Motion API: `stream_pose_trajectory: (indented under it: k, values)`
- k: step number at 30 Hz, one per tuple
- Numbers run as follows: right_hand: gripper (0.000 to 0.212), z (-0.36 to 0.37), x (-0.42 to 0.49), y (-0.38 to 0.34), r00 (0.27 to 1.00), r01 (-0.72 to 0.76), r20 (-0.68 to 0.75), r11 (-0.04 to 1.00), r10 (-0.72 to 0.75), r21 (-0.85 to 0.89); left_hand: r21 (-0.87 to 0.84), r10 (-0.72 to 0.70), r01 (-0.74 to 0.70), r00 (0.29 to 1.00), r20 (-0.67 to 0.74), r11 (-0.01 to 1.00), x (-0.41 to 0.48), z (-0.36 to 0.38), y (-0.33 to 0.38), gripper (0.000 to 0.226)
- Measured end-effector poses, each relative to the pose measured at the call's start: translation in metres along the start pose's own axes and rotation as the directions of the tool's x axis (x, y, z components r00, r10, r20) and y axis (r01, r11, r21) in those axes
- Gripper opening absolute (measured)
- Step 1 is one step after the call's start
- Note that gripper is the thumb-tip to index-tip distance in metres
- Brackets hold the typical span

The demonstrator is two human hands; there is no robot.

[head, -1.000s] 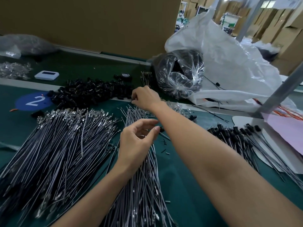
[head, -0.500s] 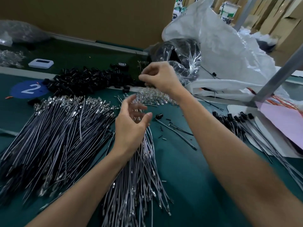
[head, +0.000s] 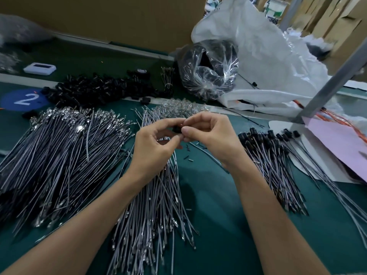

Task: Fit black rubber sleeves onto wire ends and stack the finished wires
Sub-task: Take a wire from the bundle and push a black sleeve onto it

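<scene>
My left hand (head: pixel 156 143) and my right hand (head: pixel 208 133) meet above the green table, fingertips together. Between them is a black rubber sleeve (head: pixel 177 129), pinched by my right thumb and fingers. My left hand pinches the end of a grey wire (head: pixel 175 159) that hangs down from it. Under my hands lies a middle pile of bare grey wires (head: pixel 158 205). A larger pile of grey wires (head: pixel 59 151) lies to the left. Finished wires with black sleeves (head: pixel 272 155) are stacked to the right. Loose black sleeves (head: pixel 99 90) are heaped at the back.
A heap of small clear parts (head: pixel 178 108) lies just beyond my hands. At the back right sit a clear bag of black parts (head: pixel 208 70) and a big white bag (head: pixel 268 56). A metal post (head: pixel 327 84) and pink paper (head: pixel 337 139) stand right. A white device (head: pixel 39 68) and blue "2" disc (head: pixel 23 99) lie left.
My right hand came back from the far heaps toward me with a black sleeve. My left hand rose from the middle pile, and both hands now meet.
</scene>
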State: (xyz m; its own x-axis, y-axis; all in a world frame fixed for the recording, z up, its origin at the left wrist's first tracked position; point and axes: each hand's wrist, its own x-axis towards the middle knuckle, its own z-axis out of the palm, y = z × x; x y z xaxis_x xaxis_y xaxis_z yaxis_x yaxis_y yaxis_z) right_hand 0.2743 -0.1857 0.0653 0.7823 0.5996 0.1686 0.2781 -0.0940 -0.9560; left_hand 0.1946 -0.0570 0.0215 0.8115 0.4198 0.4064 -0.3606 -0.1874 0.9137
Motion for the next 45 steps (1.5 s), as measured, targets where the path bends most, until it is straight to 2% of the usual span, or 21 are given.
stream_pose_trajectory:
  k: [4, 6, 8, 10, 12, 17, 19, 22, 26, 28, 30, 33, 36, 39, 45]
  values:
    - [0.013, -0.005, -0.003, 0.008, 0.992, 0.025, -0.119, 0.997, -0.033, -0.067, -0.074, -0.048, 0.05, 0.998, 0.028, 0.996, -0.001, 0.005, 0.0, 0.02]
    - [0.01, -0.013, -0.004, 0.013, 0.971, 0.026, -0.22, 0.963, -0.088, -0.268, -0.126, -0.096, 0.094, 0.995, -0.009, 0.988, 0.001, 0.006, -0.001, 0.017]
    - [0.01, -0.023, -0.004, 0.018, 0.965, -0.046, -0.239, 0.83, -0.107, -0.555, -0.198, -0.157, 0.142, 0.986, -0.058, 0.97, 0.003, 0.004, -0.003, 0.017]
    - [0.008, -0.027, -0.006, 0.019, 0.985, -0.156, -0.169, 0.654, 0.045, -0.74, -0.258, -0.2, 0.168, 0.975, -0.101, 0.951, 0.004, 0.002, -0.004, 0.015]
    - [0.007, -0.022, -0.006, 0.021, 0.974, -0.21, -0.123, 0.544, 0.192, -0.813, -0.275, -0.217, 0.177, 0.969, -0.123, 0.945, 0.005, 0.0, -0.003, 0.012]
    - [0.01, -0.014, -0.006, 0.023, 0.972, -0.221, -0.152, 0.485, 0.178, -0.846, -0.323, -0.286, 0.219, 0.942, -0.174, 0.921, 0.007, -0.006, -0.003, 0.015]
    - [0.011, -0.019, -0.006, 0.024, 0.976, -0.218, -0.174, 0.554, 0.13, -0.804, -0.333, -0.312, 0.242, 0.933, -0.177, 0.911, 0.007, -0.009, -0.003, 0.017]
    - [0.012, -0.024, -0.007, 0.019, 0.982, -0.1, -0.185, 0.757, -0.028, -0.646, -0.337, -0.326, 0.258, 0.931, -0.166, 0.906, 0.008, -0.009, -0.004, 0.019]
    - [0.015, -0.023, -0.009, 0.013, 0.958, 0.065, -0.195, 0.821, -0.21, -0.567, -0.336, -0.317, 0.251, 0.935, -0.16, 0.908, 0.008, -0.008, -0.004, 0.018]
    - [0.014, -0.022, -0.01, 0.011, 0.95, 0.083, -0.242, 0.906, -0.198, -0.414, -0.342, -0.309, 0.243, 0.939, -0.153, 0.908, 0.008, -0.009, -0.003, 0.017]
    - [0.013, -0.022, -0.01, 0.007, 0.939, 0.12, -0.305, 0.981, -0.162, -0.15, -0.344, -0.3, 0.239, 0.945, -0.135, 0.908, 0.007, -0.008, -0.002, 0.016]
    - [0.011, -0.025, -0.01, 0.002, 0.917, 0.2, -0.39, 0.947, -0.09, 0.252, -0.334, -0.287, 0.243, 0.954, -0.088, 0.911, 0.006, -0.007, 0.0, 0.016]
    - [0.012, -0.028, -0.009, 0.0, 0.906, 0.24, -0.422, 0.839, -0.014, 0.487, -0.316, -0.271, 0.243, 0.961, -0.047, 0.917, 0.005, -0.005, 0.001, 0.017]
    - [0.013, -0.029, -0.008, 0.0, 0.907, 0.253, -0.421, 0.788, 0.008, 0.561, -0.303, -0.254, 0.235, 0.967, -0.023, 0.924, 0.004, -0.004, 0.001, 0.017]
    - [0.013, -0.02, -0.008, 0.0, 0.919, 0.249, -0.394, 0.796, -0.014, 0.551, -0.294, -0.226, 0.214, 0.974, -0.01, 0.932, 0.003, -0.003, 0.0, 0.015]
